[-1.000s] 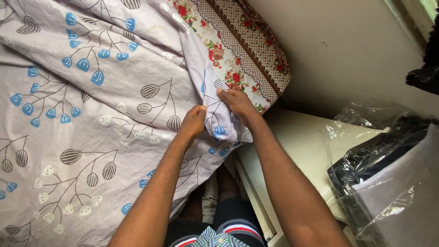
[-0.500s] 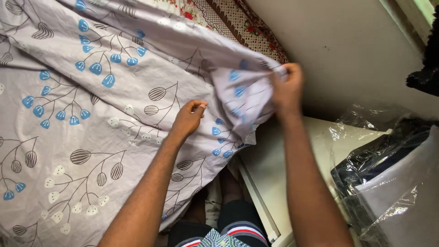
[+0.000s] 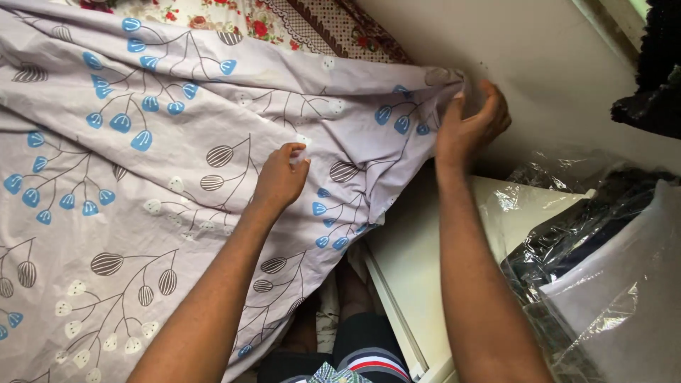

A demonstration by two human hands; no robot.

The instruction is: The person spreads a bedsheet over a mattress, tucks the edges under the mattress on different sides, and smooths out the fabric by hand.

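A pale lilac bedsheet (image 3: 128, 184) printed with blue and grey seed-pod sprigs covers most of the bed. My right hand (image 3: 472, 124) grips the sheet's corner and holds it up against the white wall, over the edge of the mattress. My left hand (image 3: 280, 177) pinches a fold of the same sheet lower down, near the middle of the bed's side. A floral red-and-cream mattress cover (image 3: 284, 21) shows along the top edge, mostly hidden under the sheet.
A cream cabinet top (image 3: 425, 241) stands beside the bed under my right arm. Clear plastic wrapped around dark and white items (image 3: 603, 255) fills the lower right. A dark fuzzy object (image 3: 652, 78) hangs at the upper right. My knees in dark shorts (image 3: 355, 347) show below.
My right hand has carried the sheet corner up and to the right, from beside the left hand to the wall, spreading the sheet over the floral mattress corner. The left hand stayed near its place.
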